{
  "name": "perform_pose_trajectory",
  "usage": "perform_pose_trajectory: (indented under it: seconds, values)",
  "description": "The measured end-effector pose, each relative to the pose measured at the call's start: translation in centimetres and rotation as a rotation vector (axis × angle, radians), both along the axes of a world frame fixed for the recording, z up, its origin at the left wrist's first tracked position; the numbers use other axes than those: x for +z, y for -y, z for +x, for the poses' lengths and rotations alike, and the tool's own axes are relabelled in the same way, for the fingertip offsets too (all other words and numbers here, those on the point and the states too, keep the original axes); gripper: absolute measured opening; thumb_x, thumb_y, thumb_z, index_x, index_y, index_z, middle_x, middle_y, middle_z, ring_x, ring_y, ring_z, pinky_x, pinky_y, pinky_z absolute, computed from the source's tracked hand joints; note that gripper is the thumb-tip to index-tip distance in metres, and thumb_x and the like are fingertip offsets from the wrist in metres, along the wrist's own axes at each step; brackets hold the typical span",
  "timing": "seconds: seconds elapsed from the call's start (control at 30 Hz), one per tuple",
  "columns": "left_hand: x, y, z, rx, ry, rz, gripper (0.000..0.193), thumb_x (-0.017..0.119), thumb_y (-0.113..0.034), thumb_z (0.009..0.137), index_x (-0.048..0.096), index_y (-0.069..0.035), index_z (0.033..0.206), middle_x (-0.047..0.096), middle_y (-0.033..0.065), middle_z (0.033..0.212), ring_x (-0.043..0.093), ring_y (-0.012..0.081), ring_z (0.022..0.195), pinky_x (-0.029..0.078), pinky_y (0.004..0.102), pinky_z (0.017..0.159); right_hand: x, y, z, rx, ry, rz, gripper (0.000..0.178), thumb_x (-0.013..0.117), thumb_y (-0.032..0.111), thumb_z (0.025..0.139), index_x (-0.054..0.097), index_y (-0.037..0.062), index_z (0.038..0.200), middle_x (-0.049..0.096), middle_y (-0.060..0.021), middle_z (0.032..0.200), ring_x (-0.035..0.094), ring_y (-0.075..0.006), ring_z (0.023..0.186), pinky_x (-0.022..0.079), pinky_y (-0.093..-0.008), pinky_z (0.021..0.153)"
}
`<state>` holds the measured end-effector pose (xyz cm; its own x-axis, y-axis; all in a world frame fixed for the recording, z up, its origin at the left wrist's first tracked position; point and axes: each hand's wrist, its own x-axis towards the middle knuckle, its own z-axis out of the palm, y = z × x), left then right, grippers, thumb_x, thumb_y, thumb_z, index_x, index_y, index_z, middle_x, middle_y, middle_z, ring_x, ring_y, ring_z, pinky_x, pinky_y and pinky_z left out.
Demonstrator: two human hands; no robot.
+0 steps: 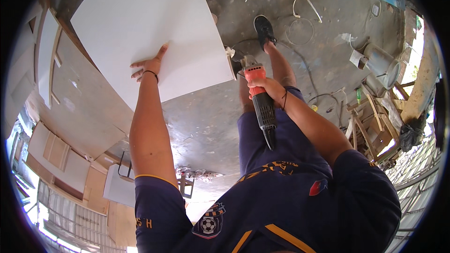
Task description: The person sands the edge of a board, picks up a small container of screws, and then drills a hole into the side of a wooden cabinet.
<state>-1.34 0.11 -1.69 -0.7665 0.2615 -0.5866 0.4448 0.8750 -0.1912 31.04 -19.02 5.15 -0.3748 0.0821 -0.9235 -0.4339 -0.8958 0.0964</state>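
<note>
A large white board (187, 23) fills the upper left of the head view. My left hand (151, 65) lies on it with the fingers spread, pressing near its left part. In my right hand (268, 90) is a red and black angle grinder (266, 110), gripped round its body. The grinder's metal head and dark disc (238, 65) are at the board's right edge, close to its lower corner; whether the disc touches the edge I cannot tell. A small pale piece (229, 52) shows at that edge beside the disc.
My leg and black shoe (265, 29) are just right of the grinder. A dark cable (307, 68) runs over the grey floor. Further right stand a metal bucket (382, 65) and a heap of wooden scraps (370, 122). Wooden panels (70, 89) lean at the left.
</note>
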Motion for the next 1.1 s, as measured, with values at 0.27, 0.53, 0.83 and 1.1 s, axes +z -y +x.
perform_pose_trajectory:
  seconds: [0.27,0.53,0.83,1.1]
  values:
    - [0.0,1.0,0.1,-0.064,-0.010,0.115,0.158,0.073,-0.080,0.037,-0.018,-0.005,0.142,-0.020,0.0284,0.146,-0.012,0.0444,0.137,0.008,0.0614,0.107,1.2,2.2,0.6,-0.101,-0.039,-0.045,0.032,0.070,0.022,0.074,0.055,0.0014,0.093,0.058,-0.0092,0.074,0.061,-0.0195,0.063,0.052,-0.0326,0.057]
    - [1.6,1.1,15.0,-0.715,0.150,0.266,0.136,0.075,-0.070,0.048,-0.002,-0.018,0.148,-0.018,0.0249,0.149,-0.015,0.0442,0.137,0.009,0.0766,0.094,-0.4,-0.6,8.4,-0.354,0.140,0.122,0.033,0.069,0.026,0.076,0.054,0.0035,0.096,0.059,-0.0100,0.081,0.062,-0.0209,0.068,0.054,-0.0340,0.060]
    - [4.1,7.8,10.7,-0.992,0.184,0.043,0.127,0.079,-0.051,0.051,0.003,-0.020,0.148,-0.015,0.0203,0.151,-0.015,0.0438,0.137,0.012,0.0759,0.095,1.0,-2.4,16.4,-0.429,0.225,0.200,0.051,0.064,0.033,0.078,0.042,0.0028,0.112,0.057,-0.0131,0.087,0.061,-0.0249,0.073,0.054,-0.0399,0.064]
    - [5.6,16.6,-0.6,-1.209,0.248,-0.178,0.110,0.076,-0.030,0.053,0.019,-0.018,0.147,-0.007,0.0175,0.153,-0.010,0.0398,0.140,0.016,0.0723,0.099,2.0,-2.5,18.5,-0.523,0.232,0.224,0.051,0.063,0.031,0.079,0.040,0.0057,0.117,0.056,-0.0148,0.091,0.060,-0.0268,0.075,0.053,-0.0408,0.064]
